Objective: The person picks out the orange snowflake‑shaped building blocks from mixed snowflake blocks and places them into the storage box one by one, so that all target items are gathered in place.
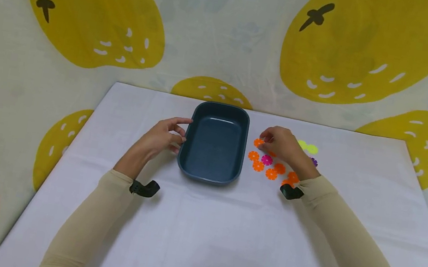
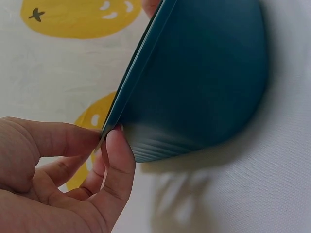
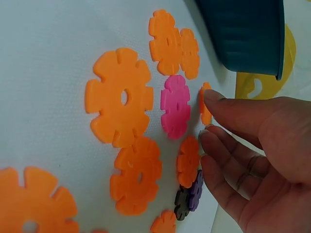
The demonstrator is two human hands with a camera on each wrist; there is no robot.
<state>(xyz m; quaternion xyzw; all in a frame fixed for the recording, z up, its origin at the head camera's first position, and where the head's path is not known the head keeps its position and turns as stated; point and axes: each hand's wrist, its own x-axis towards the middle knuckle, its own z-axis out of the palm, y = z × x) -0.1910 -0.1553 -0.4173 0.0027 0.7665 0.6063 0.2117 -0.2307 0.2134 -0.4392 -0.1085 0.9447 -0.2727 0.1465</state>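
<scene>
Beige right sleeve (image 1: 355, 249) nearest us, arm reaching forward. Our right hand (image 1: 281, 144) narrowed about orange disc (image 3: 206, 114) right of blue tub (image 1: 212, 152); cannot tell whether gripped. Our left hand (image 1: 159, 136) loosely spread, fingertips at tub's left rim. Tub upright on counter (image 1: 189, 237), inner floor showing. Pink disc (image 1: 266, 160) nearby.

No text, label, brand, number or sign can be read in any view. None can be made out on the blue tub (image 1: 213, 152), on the flower-shaped discs (image 1: 271, 174) right of the tub, or on the yellow-patterned backdrop (image 1: 229, 38) behind it.
</scene>
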